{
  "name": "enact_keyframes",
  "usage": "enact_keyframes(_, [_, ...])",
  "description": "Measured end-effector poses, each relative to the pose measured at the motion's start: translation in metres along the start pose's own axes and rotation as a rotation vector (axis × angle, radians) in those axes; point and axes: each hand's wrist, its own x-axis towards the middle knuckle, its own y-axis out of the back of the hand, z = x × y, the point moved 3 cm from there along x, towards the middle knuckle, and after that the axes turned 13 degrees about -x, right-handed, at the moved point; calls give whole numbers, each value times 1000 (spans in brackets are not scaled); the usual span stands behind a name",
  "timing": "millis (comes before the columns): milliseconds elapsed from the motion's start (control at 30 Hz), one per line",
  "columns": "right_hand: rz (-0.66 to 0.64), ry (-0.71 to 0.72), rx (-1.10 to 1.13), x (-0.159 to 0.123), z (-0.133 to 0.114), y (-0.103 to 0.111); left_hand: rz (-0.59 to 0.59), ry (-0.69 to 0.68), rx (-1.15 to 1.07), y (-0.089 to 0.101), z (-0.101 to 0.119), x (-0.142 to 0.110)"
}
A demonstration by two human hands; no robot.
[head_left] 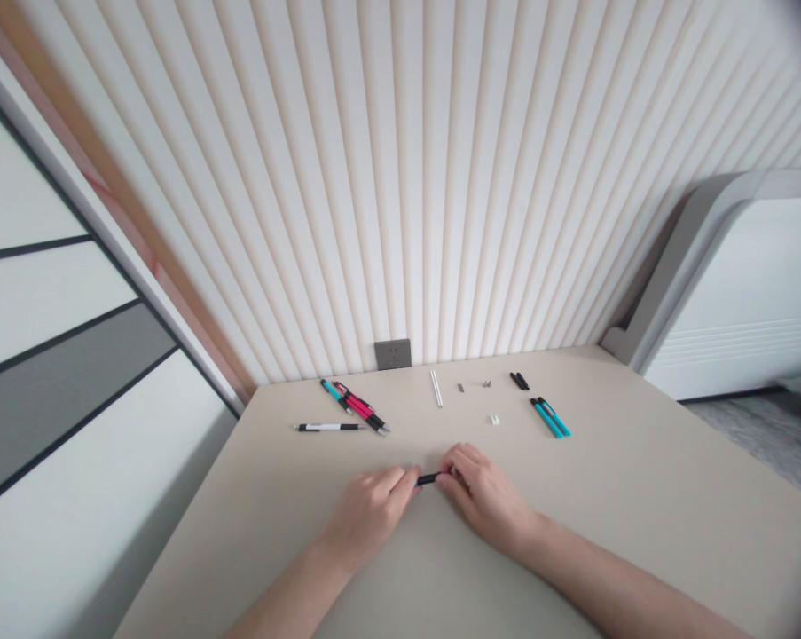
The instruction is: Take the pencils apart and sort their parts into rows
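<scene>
Between my two hands, low over the near part of the table, is a pen [427, 479] with its black section showing. My left hand [377, 510] pinches one end, where a sliver of blue shows at the fingertips. The fingers of my right hand [476, 493] close round the other end, so its tip is hidden. Beyond my left hand lie a white-and-black pen [326, 428], red-and-black pens [360, 408] and a blue-and-black pen [335, 396]. Past my right hand are small white pieces [493, 420].
Farther back lie two thin white tubes [436, 389], small dark pieces [460, 388], small metallic pieces [486, 384], black pen grips [519, 381] and blue pen barrels [550, 417]. A ribbed wall with a grey socket [393, 354] borders the table [294, 506].
</scene>
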Motion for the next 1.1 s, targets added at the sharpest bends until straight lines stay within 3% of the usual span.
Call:
enact_keyframes(100, [27,-27,23,-1,1,0,18,8,2,0,-1,0])
enact_keyframes(300, [-42,113,44,0,0,-2,54,2,-36,0,2,-1])
enact_keyframes(533, [-53,16,60,0,0,0,26,20,-16,-1,0,0])
enact_keyframes(667, [-88,94,40,1,-2,0,22,24,-16,0,0,1])
enact_keyframes(833, [-87,24,35,1,1,-2,-5,21,-9,-1,3,0])
enact_keyframes(1000, [-103,79,56,1,0,-2,-9,38,-13,0,3,2])
enact_keyframes(1100, [-73,-4,77,0,4,-3,-1,44,-9,2,4,3])
